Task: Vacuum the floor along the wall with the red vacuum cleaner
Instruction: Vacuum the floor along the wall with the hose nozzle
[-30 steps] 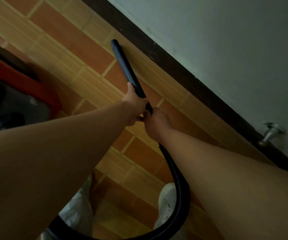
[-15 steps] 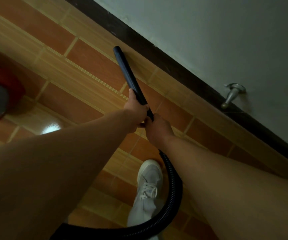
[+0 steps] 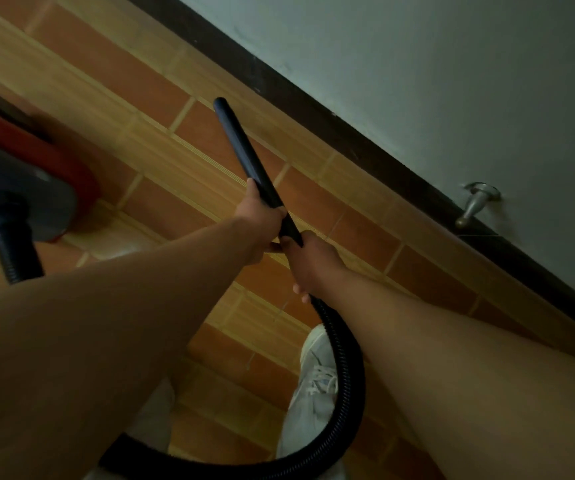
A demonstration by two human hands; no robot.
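A black vacuum wand slants up over the orange and tan tiled floor, its tip a short way off the dark skirting board under the grey wall. My left hand grips the wand's lower part. Just behind it, my right hand holds the end where the ribbed black hose starts. The hose loops down past my white shoe and back left. The red and grey vacuum cleaner body stands at the left edge, blurred.
A metal door stop sticks out of the wall just above the skirting at the right. A bright reflection shines on a tile beside the vacuum body. My forearms cover much of the lower view.
The view has swung back left, so the vacuum body shows more fully again. The wand tip now sits a little farther from the skirting. Both hands keep the same grip.
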